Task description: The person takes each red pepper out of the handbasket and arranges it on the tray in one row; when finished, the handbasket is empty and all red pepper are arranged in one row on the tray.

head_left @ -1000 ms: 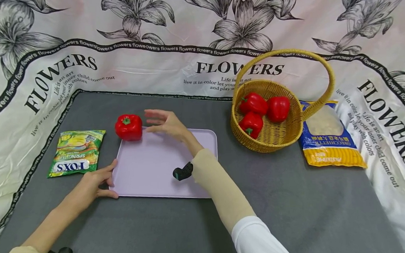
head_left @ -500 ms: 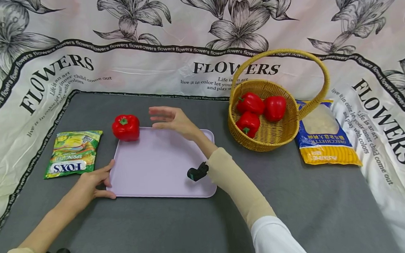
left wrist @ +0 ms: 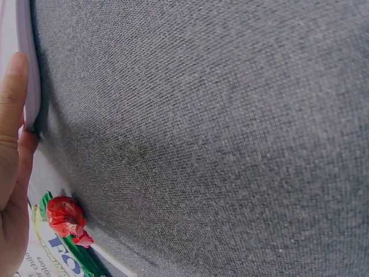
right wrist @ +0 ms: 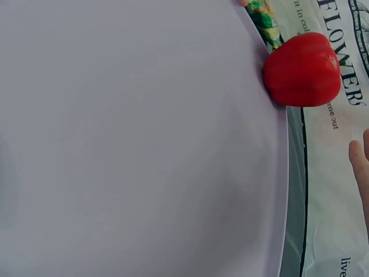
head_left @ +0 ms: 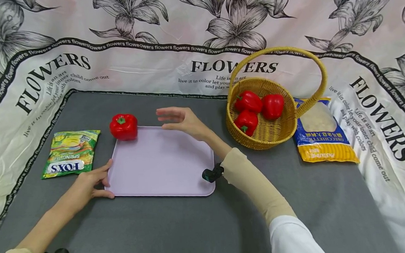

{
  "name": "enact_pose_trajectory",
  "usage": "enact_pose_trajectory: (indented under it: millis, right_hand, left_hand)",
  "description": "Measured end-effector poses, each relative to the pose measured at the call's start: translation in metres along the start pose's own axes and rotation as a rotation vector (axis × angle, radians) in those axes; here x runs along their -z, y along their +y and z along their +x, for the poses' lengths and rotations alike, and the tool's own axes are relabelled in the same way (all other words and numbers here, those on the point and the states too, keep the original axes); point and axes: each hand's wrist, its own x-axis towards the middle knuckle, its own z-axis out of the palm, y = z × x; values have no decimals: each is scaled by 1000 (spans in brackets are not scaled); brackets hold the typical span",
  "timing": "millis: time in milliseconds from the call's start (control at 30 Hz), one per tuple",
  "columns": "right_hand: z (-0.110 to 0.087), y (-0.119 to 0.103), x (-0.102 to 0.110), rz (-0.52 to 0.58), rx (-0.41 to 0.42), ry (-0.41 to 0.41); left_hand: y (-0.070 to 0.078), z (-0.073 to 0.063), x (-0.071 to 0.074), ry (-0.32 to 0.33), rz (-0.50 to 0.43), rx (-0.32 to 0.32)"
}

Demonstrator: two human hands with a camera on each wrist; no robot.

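My left hand grips the near left corner of a lilac tray, thumb and fingers spread around the corner. The left wrist view shows a finger lying over the tray's rim. A red bell pepper, green stem up, sits at the tray's far left corner. To the right of that pepper, my right hand hovers over the tray's far edge, fingers apart and holding nothing. In the right wrist view, the pepper is clear of the fingertips.
A yellow wicker basket with a tall handle stands at the back right with 3 red bell peppers inside. A blue and yellow pasta bag lies beside it. A green FOXS packet lies left of the tray on the grey cloth.
My right hand has drawn away from the pepper toward the right, its fingers staying apart. The left hand stays at the tray's corner, and the view has shifted slightly.
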Motion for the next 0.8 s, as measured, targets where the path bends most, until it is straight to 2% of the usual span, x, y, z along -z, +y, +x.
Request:
enact_pose_trajectory:
  millis: [400,600,800]
  right_hand:
    - [-26,-14,20,-1,34,34]
    - [-45,-17,39,-75,30,58]
    - [-62,-21,60,-134,31,79]
  left_hand:
    - [0,1,2,-12,-24,6]
    - [1,2,0,-20,-23,15]
    - [0,-1,-2,-2,-10,11]
